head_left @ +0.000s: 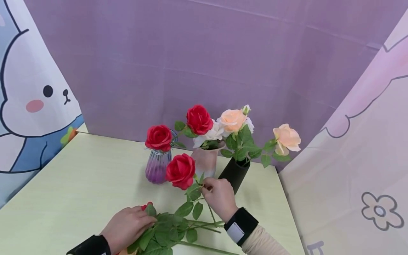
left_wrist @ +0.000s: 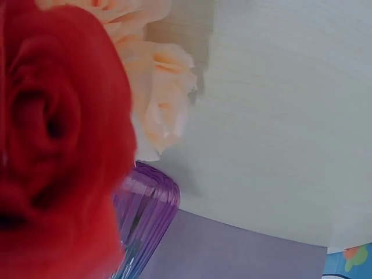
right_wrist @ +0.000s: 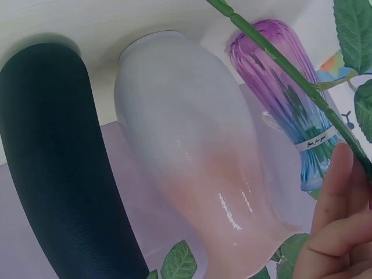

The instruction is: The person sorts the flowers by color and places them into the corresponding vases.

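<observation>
Your right hand pinches the thin green stem of a full-bloomed red rose with green leaves, holding it up over the pale worktop, its bloom in front of the ribbed purple-and-blue translucent vase and the glossy pink-and-white vase. Your left hand rests, fingers bent, at the pile of green leafy flower stems lying near you, though I cannot tell whether it grips any. Just right of the glossy vase, the matt black cylindrical vase holds peach roses.
</observation>
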{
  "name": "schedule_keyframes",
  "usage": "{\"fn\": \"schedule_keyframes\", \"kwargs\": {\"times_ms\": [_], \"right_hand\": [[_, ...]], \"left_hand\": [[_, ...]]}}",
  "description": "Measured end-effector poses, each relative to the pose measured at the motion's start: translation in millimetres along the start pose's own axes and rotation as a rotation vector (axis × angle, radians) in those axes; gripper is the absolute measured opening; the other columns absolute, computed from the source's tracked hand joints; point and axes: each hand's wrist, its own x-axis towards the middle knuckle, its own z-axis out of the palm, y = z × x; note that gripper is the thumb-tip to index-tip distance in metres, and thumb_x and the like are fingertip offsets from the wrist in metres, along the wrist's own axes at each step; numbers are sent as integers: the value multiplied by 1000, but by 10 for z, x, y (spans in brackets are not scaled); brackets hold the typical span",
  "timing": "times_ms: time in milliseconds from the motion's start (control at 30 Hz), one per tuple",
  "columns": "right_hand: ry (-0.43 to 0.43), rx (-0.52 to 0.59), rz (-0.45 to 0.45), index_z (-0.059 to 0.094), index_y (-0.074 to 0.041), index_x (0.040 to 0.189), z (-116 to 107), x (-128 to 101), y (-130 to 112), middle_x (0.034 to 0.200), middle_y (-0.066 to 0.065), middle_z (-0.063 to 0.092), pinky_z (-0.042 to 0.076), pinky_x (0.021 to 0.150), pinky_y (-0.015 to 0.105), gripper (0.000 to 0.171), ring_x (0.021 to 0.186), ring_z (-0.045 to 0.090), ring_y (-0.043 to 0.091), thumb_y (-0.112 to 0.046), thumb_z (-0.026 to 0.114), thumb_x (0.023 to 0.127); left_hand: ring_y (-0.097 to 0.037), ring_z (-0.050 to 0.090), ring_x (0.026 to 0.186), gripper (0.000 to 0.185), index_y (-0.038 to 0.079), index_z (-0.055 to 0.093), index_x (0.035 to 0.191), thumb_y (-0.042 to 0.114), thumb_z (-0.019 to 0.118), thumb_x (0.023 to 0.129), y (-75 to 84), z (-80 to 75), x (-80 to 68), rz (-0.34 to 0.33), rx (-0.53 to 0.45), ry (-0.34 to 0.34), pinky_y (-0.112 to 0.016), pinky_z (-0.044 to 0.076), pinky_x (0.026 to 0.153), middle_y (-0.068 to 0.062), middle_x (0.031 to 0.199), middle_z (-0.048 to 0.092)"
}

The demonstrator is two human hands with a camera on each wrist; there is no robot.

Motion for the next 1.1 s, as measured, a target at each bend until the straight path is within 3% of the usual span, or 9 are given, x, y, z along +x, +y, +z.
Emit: {"fn": "schedule_keyframes", "kwargs": {"times_ms": [233, 367, 500, 700, 800, 1033, 1100], "right_hand": [[29, 54, -1, 65, -56, 93, 32, 10, 64, 84, -31, 67, 49, 56, 20, 29, 66, 61, -10, -32, 78, 83], [52, 70, -3, 65, -55, 93, 25, 19, 58, 88, -31, 67, 51, 59, 20, 36, 69, 62, -8, -27, 81, 80], [59, 123, -26, 67, -50, 93, -25, 42, 14, 95, -21, 71, 52, 60, 21, 37, 74, 64, -3, -19, 81, 79], [129, 201, -76, 73, -38, 93, -102, 134, -43, 91, -14, 72, 54, 65, 25, 27, 81, 67, 3, -16, 81, 80], [170, 223, -103, 73, -37, 89, -155, 192, -111, 81, -15, 69, 53, 62, 27, 24, 77, 65, 3, -16, 82, 79], [286, 325, -175, 74, -37, 92, -387, 424, -355, 89, -17, 69, 46, 56, 22, 17, 78, 57, 7, -22, 77, 86], [324, 348, -187, 72, -36, 90, -475, 508, -428, 83, -15, 66, 45, 57, 22, 11, 75, 55, 8, -25, 75, 89]], "left_hand": [[-9, 56, 98, 20, 67, 46, 114, 65, 49, 94, -181, 330, -76, -12, 53, -68, -44, 51, 71, 27, 102, 63], [-9, 52, 90, 16, 70, 44, 107, 69, 49, 91, -261, 387, -128, -45, 83, -69, -40, 47, 62, 30, 100, 61], [-8, 50, 85, 18, 72, 43, 105, 68, 52, 91, -325, 335, -161, -59, 146, -64, -37, 40, 55, 32, 98, 58], [-9, 51, 86, 17, 72, 42, 106, 68, 50, 92, -418, 193, -172, -93, 238, -51, -41, 42, 61, 29, 97, 59], [-10, 52, 85, 16, 70, 43, 106, 73, 47, 91, -454, 154, -181, -101, 234, -45, -43, 43, 61, 28, 94, 59], [-8, 50, 84, 18, 70, 44, 106, 76, 43, 89, -541, 123, -207, -119, 204, -47, -44, 42, 61, 30, 92, 56], [-8, 51, 86, 18, 70, 44, 107, 76, 43, 90, -564, 94, -195, -129, 202, -44, -45, 43, 62, 30, 92, 57]]}}
